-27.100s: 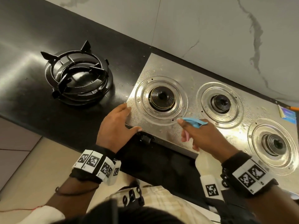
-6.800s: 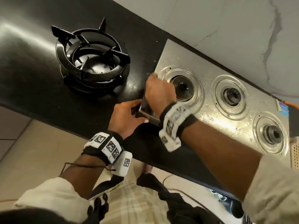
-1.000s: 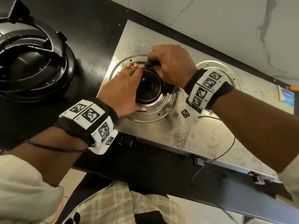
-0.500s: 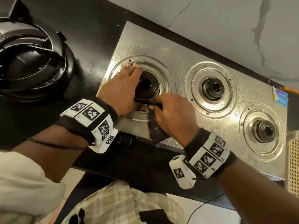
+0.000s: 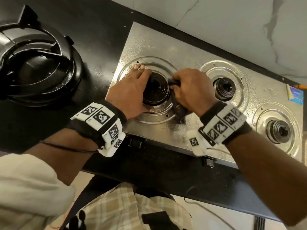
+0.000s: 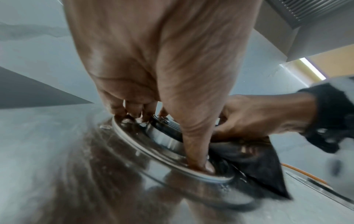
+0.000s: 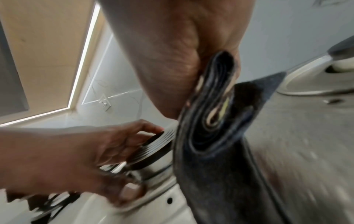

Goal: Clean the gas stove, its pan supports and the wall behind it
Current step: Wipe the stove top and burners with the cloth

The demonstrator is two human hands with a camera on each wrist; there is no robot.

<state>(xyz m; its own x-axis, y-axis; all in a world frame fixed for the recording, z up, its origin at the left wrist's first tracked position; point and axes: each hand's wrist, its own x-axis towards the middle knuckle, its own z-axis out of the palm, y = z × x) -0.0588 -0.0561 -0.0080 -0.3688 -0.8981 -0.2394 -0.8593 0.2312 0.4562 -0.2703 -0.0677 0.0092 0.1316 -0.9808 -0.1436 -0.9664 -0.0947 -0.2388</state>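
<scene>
Right now your left hand sits on the leftmost burner of the steel gas stove, centre of the head frame. Its fingers reach round the far side of the burner, tips on the shiny ring; the thumb presses down on the ring's near side in the left wrist view. That's a bracing hold around the burner, fingers bent over it.

Your right hand is fisted around a dark cloth, just right of that burner, knuckles up. The cloth is rolled inside the fist, and its loose end trails down onto the wet steel toward the stove's front edge. The right wrist view shows the roll touching the burner's side.

The middle burner and right burner sit uncovered, centre right of the frame. Droplets cover the stove top.

The black pan supports are stacked on the dark counter, upper left, well apart from the stove. The marble wall runs along the top right.
</scene>
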